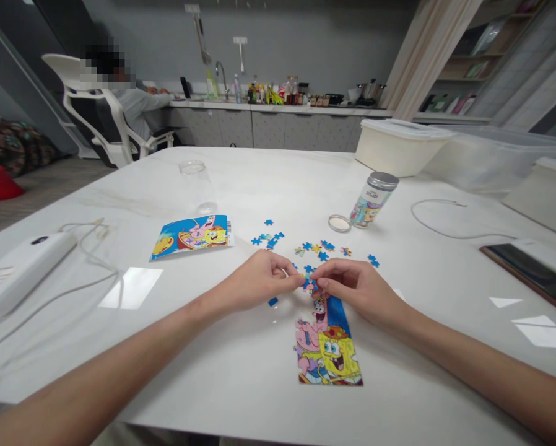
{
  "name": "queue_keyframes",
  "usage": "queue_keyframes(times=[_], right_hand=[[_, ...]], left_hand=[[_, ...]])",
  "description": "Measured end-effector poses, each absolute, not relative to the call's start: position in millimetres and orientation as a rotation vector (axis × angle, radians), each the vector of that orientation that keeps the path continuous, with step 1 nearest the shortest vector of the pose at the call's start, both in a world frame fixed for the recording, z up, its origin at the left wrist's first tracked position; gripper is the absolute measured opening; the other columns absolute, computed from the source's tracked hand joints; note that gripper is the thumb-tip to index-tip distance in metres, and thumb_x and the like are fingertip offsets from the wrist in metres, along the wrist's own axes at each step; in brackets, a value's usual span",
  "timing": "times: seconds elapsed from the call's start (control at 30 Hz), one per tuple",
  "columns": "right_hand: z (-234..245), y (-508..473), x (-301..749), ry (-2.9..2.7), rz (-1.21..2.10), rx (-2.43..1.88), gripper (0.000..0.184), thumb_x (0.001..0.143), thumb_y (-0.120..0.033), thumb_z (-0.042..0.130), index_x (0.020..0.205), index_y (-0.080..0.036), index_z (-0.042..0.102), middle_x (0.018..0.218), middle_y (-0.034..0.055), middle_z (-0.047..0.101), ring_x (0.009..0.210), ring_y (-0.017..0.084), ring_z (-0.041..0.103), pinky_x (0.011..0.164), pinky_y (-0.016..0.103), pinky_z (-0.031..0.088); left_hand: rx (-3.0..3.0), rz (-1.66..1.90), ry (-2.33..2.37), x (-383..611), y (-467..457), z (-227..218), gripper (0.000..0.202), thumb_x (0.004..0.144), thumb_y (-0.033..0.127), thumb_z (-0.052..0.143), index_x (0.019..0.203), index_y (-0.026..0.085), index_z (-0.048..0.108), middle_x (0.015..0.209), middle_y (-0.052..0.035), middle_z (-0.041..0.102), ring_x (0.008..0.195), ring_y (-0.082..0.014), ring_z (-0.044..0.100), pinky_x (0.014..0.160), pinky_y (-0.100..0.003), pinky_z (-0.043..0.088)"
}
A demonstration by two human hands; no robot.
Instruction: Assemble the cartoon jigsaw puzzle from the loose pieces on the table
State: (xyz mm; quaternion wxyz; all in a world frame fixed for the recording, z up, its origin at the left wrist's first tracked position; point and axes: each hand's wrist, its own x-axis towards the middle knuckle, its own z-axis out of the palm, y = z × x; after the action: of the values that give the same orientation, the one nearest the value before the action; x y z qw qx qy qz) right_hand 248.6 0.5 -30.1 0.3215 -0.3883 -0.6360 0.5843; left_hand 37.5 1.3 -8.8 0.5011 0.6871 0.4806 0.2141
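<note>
Above the top end of a partly joined jigsaw puzzle point(331, 347), my left hand point(262, 277) and my right hand point(359, 286) meet with their fingertips pinched. Between them is a small blue-and-pink puzzle piece point(309, 286), and both hands grip it. The joined part shows a yellow cartoon face and a pink figure against blue. Loose puzzle pieces point(323, 256), mostly blue, lie scattered beyond my hands. One loose blue piece point(273, 301) rests under my left hand. A reference picture card point(192, 235) lies to the left, slightly curled.
A clear jar point(195, 186) stands at the back left. On the right are a printed canister point(373, 201), a round lid point(339, 223), a phone point(529, 272) and storage boxes point(399, 145). A white power strip point(25, 269) trails cables. Someone sits in an office chair point(92, 111) beyond.
</note>
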Motion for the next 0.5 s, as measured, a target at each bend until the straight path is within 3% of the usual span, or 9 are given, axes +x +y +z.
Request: queue_keyframes(times=[0.5], right_hand=[[-32.1,1.2,248.3,-1.69,1.512,-1.043,0.013,0.076,-0.03,0.07,0.084,-0.02,0.07,0.076,0.0045,0.072,0.073,0.017,0.068,0.07,0.033,0.055]], left_hand=[[1.669,0.498,1.185,35.3,1.6,-9.7,0.024,0.08,0.036,0.062,0.068,0.015,0.066,0.042,0.0098,0.029,0.041,-0.0059,0.022,0.042,-0.023,0.017]])
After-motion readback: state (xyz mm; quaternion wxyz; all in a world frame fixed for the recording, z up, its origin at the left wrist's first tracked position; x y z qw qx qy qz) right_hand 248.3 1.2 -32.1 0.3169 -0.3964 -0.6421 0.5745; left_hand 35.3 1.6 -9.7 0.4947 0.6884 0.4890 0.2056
